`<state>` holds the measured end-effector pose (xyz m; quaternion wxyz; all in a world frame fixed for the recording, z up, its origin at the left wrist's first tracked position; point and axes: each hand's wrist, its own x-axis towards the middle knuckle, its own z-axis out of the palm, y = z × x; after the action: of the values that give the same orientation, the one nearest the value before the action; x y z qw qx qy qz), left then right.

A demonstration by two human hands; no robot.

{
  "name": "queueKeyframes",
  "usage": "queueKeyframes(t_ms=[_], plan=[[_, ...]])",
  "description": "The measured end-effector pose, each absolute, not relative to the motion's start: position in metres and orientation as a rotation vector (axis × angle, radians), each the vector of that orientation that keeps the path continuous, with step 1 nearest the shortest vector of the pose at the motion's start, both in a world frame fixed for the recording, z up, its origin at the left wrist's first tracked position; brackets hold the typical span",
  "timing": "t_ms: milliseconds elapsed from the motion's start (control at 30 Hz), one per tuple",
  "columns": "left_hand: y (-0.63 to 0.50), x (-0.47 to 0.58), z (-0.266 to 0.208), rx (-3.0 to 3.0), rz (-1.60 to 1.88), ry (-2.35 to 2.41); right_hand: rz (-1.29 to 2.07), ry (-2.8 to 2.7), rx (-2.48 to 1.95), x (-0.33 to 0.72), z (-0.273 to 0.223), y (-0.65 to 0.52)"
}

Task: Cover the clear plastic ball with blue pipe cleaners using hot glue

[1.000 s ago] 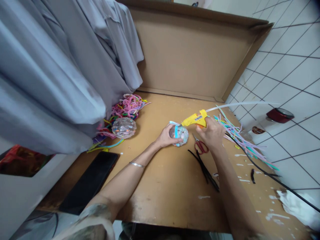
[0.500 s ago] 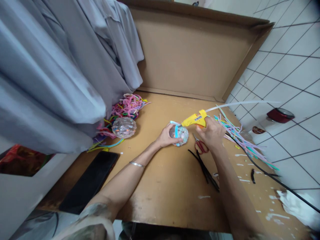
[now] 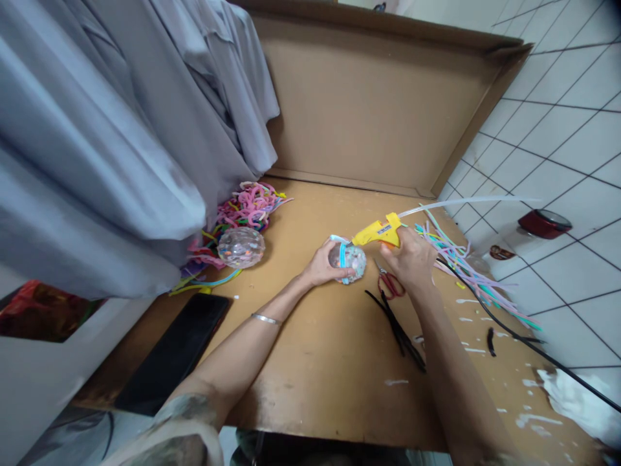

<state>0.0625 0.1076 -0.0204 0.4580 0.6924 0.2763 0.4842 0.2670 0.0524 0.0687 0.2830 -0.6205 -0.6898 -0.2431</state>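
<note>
Indoors, hands (image 3: 321,265) (image 3: 412,257) above table (image 3: 310,369) beside tiled wall (image 3: 557,149)

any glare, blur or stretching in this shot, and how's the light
Head view: soft light, faint shadow beside the unheld clear ball; head view: mild sheen on the tabletop; head view: wide-angle stretch toward the borders, crumpled white material at lower right looking soft; head view: yellow glue gun distinct, its label unreadable

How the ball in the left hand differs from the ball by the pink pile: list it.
The held ball wears a light blue band; the other ball shows none. The held ball is in the left hand, near the tip of the glue gun; the other ball sits untouched beside the pink pile. Both look clear and rounded.
</note>
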Motion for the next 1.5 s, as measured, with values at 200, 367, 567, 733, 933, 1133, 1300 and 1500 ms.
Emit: queueKeyframes(t_ms=[200, 367, 567, 733, 933, 1133, 1300, 1500], plan=[[0.1065, 0.0622, -0.0193, 1.688, 1.198, 0.677, -0.639, -1.827, -1.666, 0.2665, 0.0730, 0.0511], [0.1067, 0.0623, -0.0190, 1.684, 1.190, 0.682, -0.631, -1.815, -1.676, 0.2655, 0.0748, 0.0508], [0.1082, 0.0627, -0.0214, 1.698, 1.192, 0.685, -0.612, -1.815, -1.649, 0.2647, 0.0751, 0.0503], [0.1079, 0.0622, -0.0211, 1.707, 1.192, 0.680, -0.611, -1.816, -1.665, 0.2644, 0.0757, 0.0497], [0.1083, 0.0620, -0.0223, 1.716, 1.191, 0.691, -0.592, -1.833, -1.680, 0.2647, 0.0721, 0.0516], [0.1082, 0.0620, -0.0216, 1.721, 1.204, 0.683, -0.622, -1.823, -1.724, 0.2632, 0.0746, 0.0506], [0.1071, 0.0619, -0.0200, 1.709, 1.186, 0.697, -0.648, -1.814, -1.730, 0.2633, 0.0765, 0.0488], [0.1068, 0.0622, -0.0188, 1.700, 1.191, 0.694, -0.639, -1.807, -1.694, 0.2625, 0.0718, 0.0504]])
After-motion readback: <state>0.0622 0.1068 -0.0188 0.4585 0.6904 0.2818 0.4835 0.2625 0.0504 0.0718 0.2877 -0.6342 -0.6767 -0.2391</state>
